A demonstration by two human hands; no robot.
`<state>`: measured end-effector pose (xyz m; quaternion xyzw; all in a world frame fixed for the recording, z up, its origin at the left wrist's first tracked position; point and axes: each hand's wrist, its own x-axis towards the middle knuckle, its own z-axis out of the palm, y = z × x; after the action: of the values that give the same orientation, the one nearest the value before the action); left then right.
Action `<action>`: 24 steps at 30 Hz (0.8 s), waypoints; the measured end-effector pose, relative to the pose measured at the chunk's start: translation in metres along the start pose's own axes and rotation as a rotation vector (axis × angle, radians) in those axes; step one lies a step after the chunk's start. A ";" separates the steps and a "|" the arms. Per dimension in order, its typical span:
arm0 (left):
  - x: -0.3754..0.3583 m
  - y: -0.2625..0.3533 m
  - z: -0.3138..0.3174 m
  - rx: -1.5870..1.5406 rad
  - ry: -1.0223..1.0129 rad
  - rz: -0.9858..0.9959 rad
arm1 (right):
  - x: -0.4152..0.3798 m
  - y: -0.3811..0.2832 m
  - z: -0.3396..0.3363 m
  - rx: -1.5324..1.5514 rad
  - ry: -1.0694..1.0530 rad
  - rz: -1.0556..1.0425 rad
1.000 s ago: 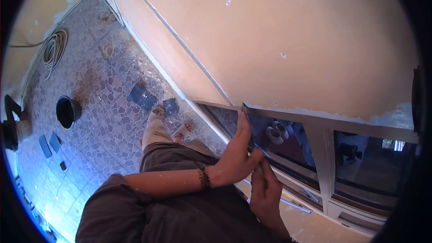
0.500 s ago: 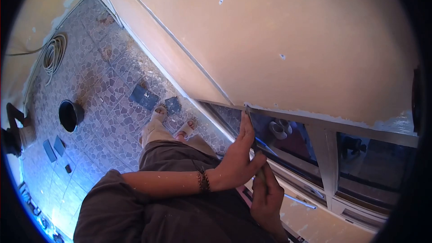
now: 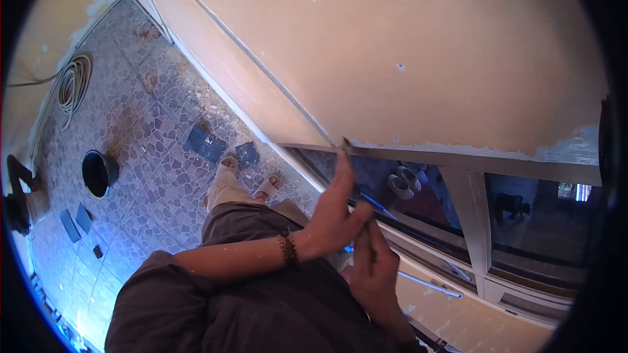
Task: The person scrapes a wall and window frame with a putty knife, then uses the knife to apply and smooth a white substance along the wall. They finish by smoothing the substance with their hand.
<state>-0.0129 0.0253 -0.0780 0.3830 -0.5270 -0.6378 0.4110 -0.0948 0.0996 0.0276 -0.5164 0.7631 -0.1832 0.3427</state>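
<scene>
A thin hand tool (image 3: 347,143) with a dark tip meets the wall's bottom edge beside the window frame; its exact kind is mostly hidden by my hands. Along it lies my left hand (image 3: 335,212), fingers straight and pressed together against the tool, thumb bent across toward the other hand. My right hand (image 3: 376,271) is wrapped round the tool's rear end, just below the left. The beige wall (image 3: 458,59) bears small white spots and a whitish rough strip along the frame (image 3: 418,157).
Below the frame are dark window panes (image 3: 536,235) and a blue rod (image 3: 428,284). On the stone-patterned floor (image 3: 150,144) are a black bucket (image 3: 99,173), a coiled hose (image 3: 75,85), dark flat pieces (image 3: 206,143) and debris by the wall.
Both hands and the tool have shifted slightly left and up along the wall's lower edge. The view has turned a little. The grip looks the same.
</scene>
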 end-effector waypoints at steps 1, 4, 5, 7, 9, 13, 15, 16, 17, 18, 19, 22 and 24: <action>-0.003 0.002 0.002 0.023 -0.007 0.023 | -0.002 -0.001 -0.002 0.006 0.004 -0.003; -0.003 0.006 0.010 0.052 -0.015 0.060 | -0.004 -0.005 -0.004 0.042 0.031 0.006; -0.001 0.006 0.008 0.042 -0.017 0.039 | -0.003 -0.003 -0.001 0.028 0.041 -0.028; -0.004 0.001 0.006 0.085 -0.005 0.064 | -0.004 0.002 0.006 0.011 0.071 -0.088; -0.005 -0.005 0.008 0.179 0.024 0.173 | -0.008 -0.002 0.002 0.069 0.042 0.042; -0.002 0.002 0.010 0.072 0.005 0.035 | -0.006 0.007 0.009 -0.033 0.125 -0.047; -0.004 0.004 0.008 0.066 -0.010 0.017 | -0.010 0.017 0.010 -0.003 0.140 -0.129; -0.005 0.004 0.009 0.071 -0.009 0.022 | -0.010 0.018 0.010 0.012 0.149 -0.179; -0.005 0.001 0.012 0.089 0.014 0.054 | -0.007 0.015 0.008 0.035 0.139 -0.144; -0.006 -0.001 0.014 0.103 0.026 0.063 | -0.001 0.009 0.006 0.059 0.127 -0.105; -0.007 -0.003 0.015 0.117 0.037 0.072 | -0.001 0.006 0.005 0.082 0.116 -0.062; -0.007 -0.005 0.018 0.140 0.071 0.085 | -0.002 0.016 0.004 0.105 0.121 -0.111; -0.008 -0.003 0.023 0.150 0.122 0.146 | 0.003 0.013 0.003 0.083 0.121 -0.076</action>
<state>-0.0317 0.0415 -0.0774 0.4113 -0.5738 -0.5402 0.4580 -0.1025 0.1021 0.0161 -0.5183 0.7539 -0.2585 0.3100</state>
